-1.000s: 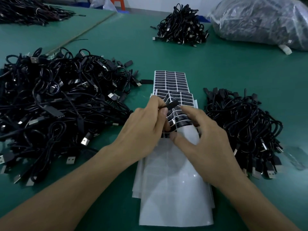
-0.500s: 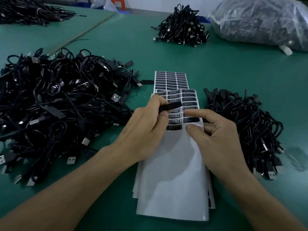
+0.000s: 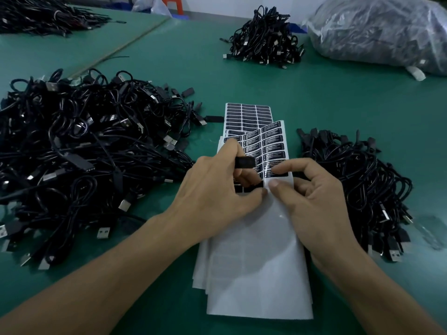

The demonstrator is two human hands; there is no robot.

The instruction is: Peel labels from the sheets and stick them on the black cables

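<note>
Label (image 3: 278, 174), lowest right on the sheet (image 3: 256, 274), sits between near-closed thumb and forefinger of the right hand (image 3: 321, 204), hold unclear: best lift one corner, peel slowly toward the cable (image 3: 244, 163) pinched in the left hand (image 3: 212, 197).

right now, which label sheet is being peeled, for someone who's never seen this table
On the green table, look between the big cable heap on the left and the smaller heap on the right. The sheet is topmost in the stack there; unlike the fully labelled sheet beyond it, its near part is bare white backing.
</note>
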